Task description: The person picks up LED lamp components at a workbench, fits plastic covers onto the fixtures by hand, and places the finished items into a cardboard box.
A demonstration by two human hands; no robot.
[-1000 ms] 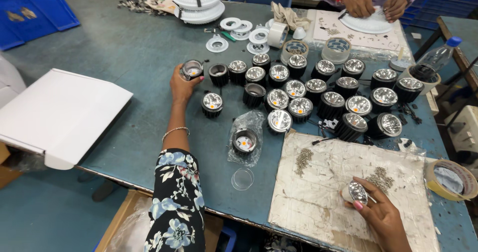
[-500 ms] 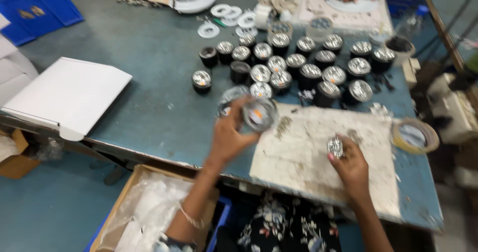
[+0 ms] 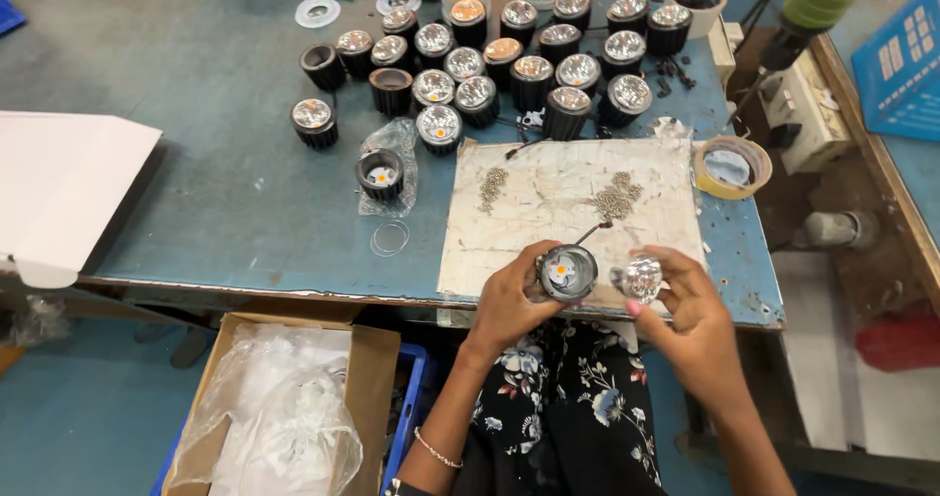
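Black ribbed round lamp housing [image 3: 567, 272] with an orange centre sits gripped in the left hand [image 3: 511, 302] above the blue counter [image 3: 225, 202] edge, while the right hand [image 3: 687, 312] pinches a shiny faceted reflector cup [image 3: 641, 279] just beside it, seemingly about to be fitted, needing careful alignment.

a workshop: worn bench [image 3: 196, 212] crowded with lamp housings [image 3: 509, 65] (screw piles [image 3: 612, 200] too).

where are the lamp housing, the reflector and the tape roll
lamp housing [image 3: 567, 272], head view, on its open face in the left hand's grip
reflector [image 3: 641, 279], head view, on its shiny cup
tape roll [image 3: 731, 167], head view, on its ring
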